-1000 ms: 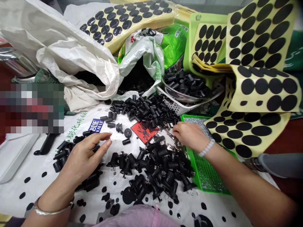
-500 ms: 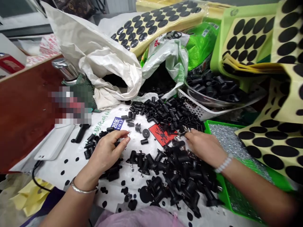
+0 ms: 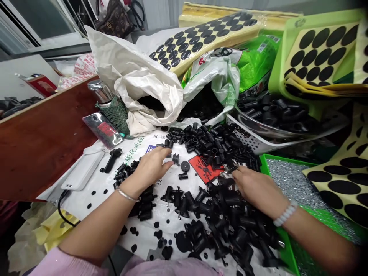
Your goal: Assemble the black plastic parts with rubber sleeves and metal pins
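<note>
My left hand [image 3: 152,166] reaches over the white sheet, thumb and fingers apart. Its fingertips are at a few small black cylinders [image 3: 170,144] and a ribbed black piece [image 3: 176,158]; contact is unclear. A black disc [image 3: 185,166] and a loose black sleeve [image 3: 183,176] lie to its right. My right hand [image 3: 250,184] is closed at the edge of the black pile, its fingertips pinching a small dark piece [image 3: 232,169] whose kind I cannot make out. Below it spreads a heap of black flanged parts [image 3: 227,218] with metal bits.
A green tray [image 3: 293,245] of small silvery pieces stands at the right. Behind are a white sack [image 3: 143,76], a clear bowl [image 3: 258,130] of black tubes and sticker sheets [image 3: 322,50]. A phone [image 3: 103,129] and white power bank [image 3: 83,170] lie left, near a brown board [image 3: 43,142].
The view has swung left, so the scene sits further right. My left hand has moved forward towards the small black cylinders. My right hand stays by the pile edge, fingers still closed.
</note>
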`<state>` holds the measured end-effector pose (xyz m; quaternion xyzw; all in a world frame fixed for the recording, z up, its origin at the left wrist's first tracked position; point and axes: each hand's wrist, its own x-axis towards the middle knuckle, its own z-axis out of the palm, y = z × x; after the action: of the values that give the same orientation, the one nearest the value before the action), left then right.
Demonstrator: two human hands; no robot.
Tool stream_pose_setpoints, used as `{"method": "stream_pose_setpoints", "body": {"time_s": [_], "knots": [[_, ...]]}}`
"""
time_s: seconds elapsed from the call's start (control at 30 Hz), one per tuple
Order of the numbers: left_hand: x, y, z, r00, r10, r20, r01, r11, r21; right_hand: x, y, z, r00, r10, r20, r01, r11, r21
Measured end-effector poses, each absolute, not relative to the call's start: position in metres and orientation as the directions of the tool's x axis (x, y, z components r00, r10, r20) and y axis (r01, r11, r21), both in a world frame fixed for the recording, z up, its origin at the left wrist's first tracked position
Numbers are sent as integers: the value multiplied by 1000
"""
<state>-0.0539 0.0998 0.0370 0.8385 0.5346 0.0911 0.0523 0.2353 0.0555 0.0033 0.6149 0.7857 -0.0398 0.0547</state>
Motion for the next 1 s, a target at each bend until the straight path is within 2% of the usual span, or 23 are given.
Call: {"method": "stream_pose_setpoints", "body": {"time_s": [0.17, 0.3, 0.43, 0.53, 0.63, 0.73, 0.87, 0.93, 1.0], "knots": [[-25, 114, 31, 557, 829, 54, 820, -559, 126, 239, 58, 2, -157, 985, -76, 974, 142, -176], [-6, 117, 27, 649, 759, 54, 748, -650, 135, 241, 61, 1, -59, 997, -42, 900, 35, -435], [0, 122, 19, 658, 752, 48, 727, -651, 218, 246, 63, 4, 64, 994, -87, 684, -107, -722], [-2, 121, 19, 616, 785, 65, 729, -599, 333, 251, 63, 12, 120, 985, -122, 463, -164, -871], [-3, 113, 26, 534, 841, 88, 707, -502, 498, 250, 62, 24, 125, 982, -140, 267, -169, -949], [2, 102, 34, 461, 886, 54, 616, -363, 699, 240, 59, 38, 104, 985, -141, 137, -155, -978], [8, 89, 38, 515, 854, -73, 426, -182, 886, 219, 47, 54, 17, 995, -98, -5, -98, -995], [8, 83, 39, 554, 815, -172, 290, 5, 957, 208, 38, 60, -67, 996, -62, -43, -65, -997], [7, 76, 41, 592, 754, -286, 114, 273, 955, 201, 30, 66, -126, 992, -27, -16, -29, -999]]}}
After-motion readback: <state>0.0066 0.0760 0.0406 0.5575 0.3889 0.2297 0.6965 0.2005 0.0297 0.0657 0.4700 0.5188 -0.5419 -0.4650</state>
